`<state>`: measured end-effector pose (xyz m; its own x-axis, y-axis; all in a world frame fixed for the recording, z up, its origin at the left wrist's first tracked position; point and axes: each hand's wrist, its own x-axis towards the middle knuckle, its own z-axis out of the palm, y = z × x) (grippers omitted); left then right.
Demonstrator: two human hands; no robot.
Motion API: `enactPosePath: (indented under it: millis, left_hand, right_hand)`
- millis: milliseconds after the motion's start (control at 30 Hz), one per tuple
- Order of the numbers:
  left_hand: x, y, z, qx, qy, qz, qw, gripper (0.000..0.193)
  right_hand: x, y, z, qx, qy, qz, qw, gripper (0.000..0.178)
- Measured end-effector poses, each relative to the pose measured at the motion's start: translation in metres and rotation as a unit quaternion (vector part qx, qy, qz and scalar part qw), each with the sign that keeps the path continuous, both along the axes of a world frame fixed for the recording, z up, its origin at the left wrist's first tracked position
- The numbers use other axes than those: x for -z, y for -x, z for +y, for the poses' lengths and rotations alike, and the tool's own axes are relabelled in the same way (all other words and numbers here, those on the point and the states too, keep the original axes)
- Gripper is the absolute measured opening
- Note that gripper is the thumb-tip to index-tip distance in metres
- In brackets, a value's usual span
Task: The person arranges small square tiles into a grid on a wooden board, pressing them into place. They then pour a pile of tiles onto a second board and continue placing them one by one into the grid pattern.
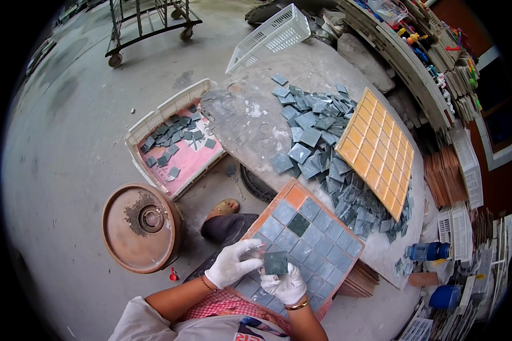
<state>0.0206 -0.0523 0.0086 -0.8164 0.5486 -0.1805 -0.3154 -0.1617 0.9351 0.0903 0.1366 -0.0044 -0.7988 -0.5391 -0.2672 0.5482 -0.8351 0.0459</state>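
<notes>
My right hand (287, 286), in a white glove, holds a small square grey-green tile (276, 262) by its lower edge. My left hand (233, 262), also gloved, touches the tile's left side with its fingertips. Both hands hover over an orange grid frame (293, 196) filled with several grey-blue tiles, resting on my lap. Beyond it a heap of loose grey tiles (316, 142) lies on a round stone table (244, 122).
A yellow empty grid tray (375, 150) lies on the tile heap. A white crate with pink lining (176, 162) holds more tiles on the floor at left. A rusty round drum lid (141, 227) and a foot in a sandal (224, 207) are nearby. Blue bottles (429, 251) stand at right.
</notes>
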Motion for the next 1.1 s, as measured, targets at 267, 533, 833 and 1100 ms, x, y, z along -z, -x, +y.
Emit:
enactPosePath:
  millis: [267,533,833,1100]
  left_hand:
    - [0.002,0.000,0.001,-0.012,-0.005,-0.011,1.000,0.027]
    - [-0.002,-0.001,0.011,-0.101,-0.279,-0.300,0.906,0.050]
    - [-0.004,0.014,0.015,-0.119,-0.345,-0.406,0.838,0.067]
    - [-0.043,0.047,0.006,-0.202,-0.394,-0.319,0.838,0.055]
  right_hand:
    - [0.002,-0.002,-0.001,-0.013,0.045,0.005,0.999,0.063]
    - [-0.027,0.012,-0.023,0.049,-0.410,0.146,0.899,0.063]
    - [-0.069,0.022,-0.051,-0.071,-0.787,0.429,0.437,0.060]
    - [-0.030,-0.019,-0.028,-0.056,-0.236,0.108,0.964,0.067]
